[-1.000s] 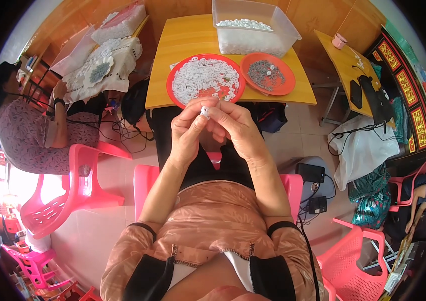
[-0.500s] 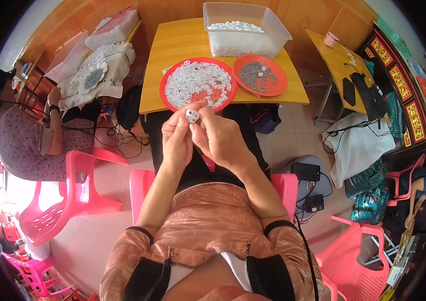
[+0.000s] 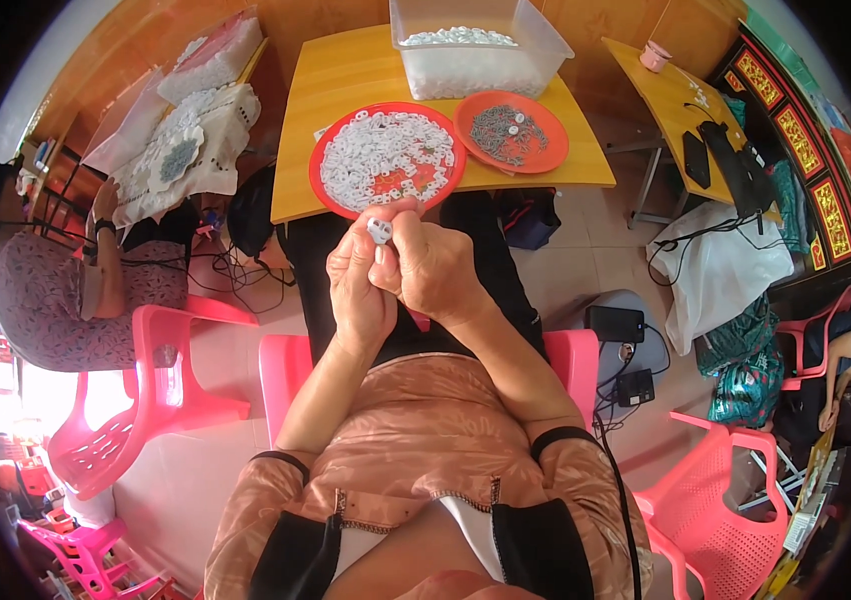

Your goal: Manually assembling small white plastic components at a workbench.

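A small white plastic piece with dark holes (image 3: pixel 379 231) is pinched between the fingers of both hands, just off the near table edge. My left hand (image 3: pixel 356 280) is closed on it from the left, thumb pointing up. My right hand (image 3: pixel 432 262) presses against it from the right with curled fingers. Beyond the hands lies a red round tray (image 3: pixel 315 175) spread with many similar white pieces (image 3: pixel 375 150). Beside it, overlapping slightly, an orange-red plate (image 3: pixel 551 140) carries a heap of small grey metal parts (image 3: pixel 505 137) and a white piece.
A clear plastic bin (image 3: pixel 485 75) of white pieces stands at the back of the yellow table (image 3: pixel 335 75). To the left, another person (image 3: pixel 65 270) sits at a cloth-covered table. Pink chairs (image 3: pixel 160 390) flank me; cables and black boxes (image 3: pixel 614 324) lie at right.
The view has shifted a little. Both hands still hold the white piece, which has tilted, and my right fingers have curled closer around it.
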The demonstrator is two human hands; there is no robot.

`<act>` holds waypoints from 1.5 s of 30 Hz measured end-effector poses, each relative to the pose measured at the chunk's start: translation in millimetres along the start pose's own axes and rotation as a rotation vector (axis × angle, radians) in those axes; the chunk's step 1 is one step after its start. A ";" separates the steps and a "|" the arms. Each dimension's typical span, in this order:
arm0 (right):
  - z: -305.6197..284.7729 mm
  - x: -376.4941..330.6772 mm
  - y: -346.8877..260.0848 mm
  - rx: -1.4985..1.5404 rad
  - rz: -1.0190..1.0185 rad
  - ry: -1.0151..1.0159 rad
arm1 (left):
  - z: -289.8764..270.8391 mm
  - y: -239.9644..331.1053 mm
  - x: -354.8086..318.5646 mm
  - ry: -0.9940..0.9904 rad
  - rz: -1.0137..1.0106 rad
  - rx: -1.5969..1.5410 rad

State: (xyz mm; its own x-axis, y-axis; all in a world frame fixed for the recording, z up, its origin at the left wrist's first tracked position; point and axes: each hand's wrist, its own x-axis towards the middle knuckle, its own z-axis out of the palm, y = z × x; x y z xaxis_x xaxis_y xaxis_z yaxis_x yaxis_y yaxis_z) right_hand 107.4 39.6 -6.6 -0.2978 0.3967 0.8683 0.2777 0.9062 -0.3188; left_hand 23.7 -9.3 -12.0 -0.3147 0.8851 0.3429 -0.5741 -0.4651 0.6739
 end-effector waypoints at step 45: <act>-22.1 12.3 0.9 0.557 0.691 -0.229 | -26.3 7.2 20.8 0.054 -0.116 0.366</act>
State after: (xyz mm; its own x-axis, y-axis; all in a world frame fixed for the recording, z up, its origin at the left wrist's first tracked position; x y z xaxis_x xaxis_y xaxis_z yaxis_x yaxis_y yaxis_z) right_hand 124.2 42.0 12.3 -0.4193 0.8421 0.3391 -0.0015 0.3729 -0.9279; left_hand -6.8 5.3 -17.2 -0.3087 0.9249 0.2218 -0.3036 -0.3168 0.8986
